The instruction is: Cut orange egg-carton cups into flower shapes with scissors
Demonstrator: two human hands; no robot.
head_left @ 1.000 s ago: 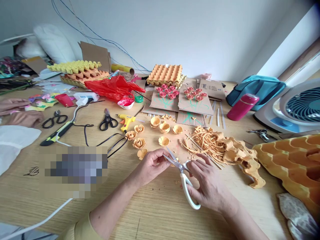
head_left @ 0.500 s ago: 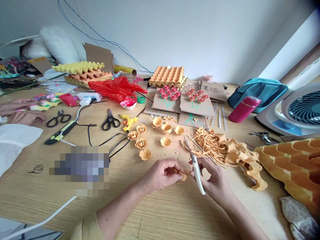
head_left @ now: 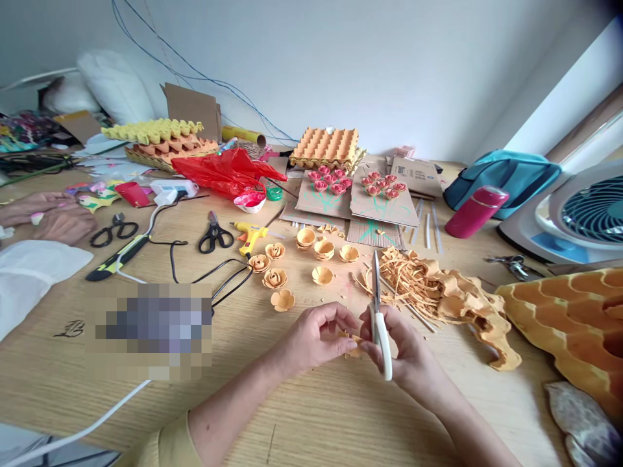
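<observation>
The left hand (head_left: 324,336) pinched a small carton piece (head_left: 355,350) between thumb and fingers, above the table (head_left: 311,425) in front of the person. The right hand (head_left: 409,347) grasped the scissors (head_left: 383,337) by their white handles, blades pointing away, its thumb close to the piece (whether it touched, I could not tell). Beyond the hands stood orange cups (head_left: 322,277), with flowers (head_left: 275,279) to their left and scraps (head_left: 399,280) to their right.

A pale wall (head_left: 389,78) backs the wooden table (head_left: 311,428).
</observation>
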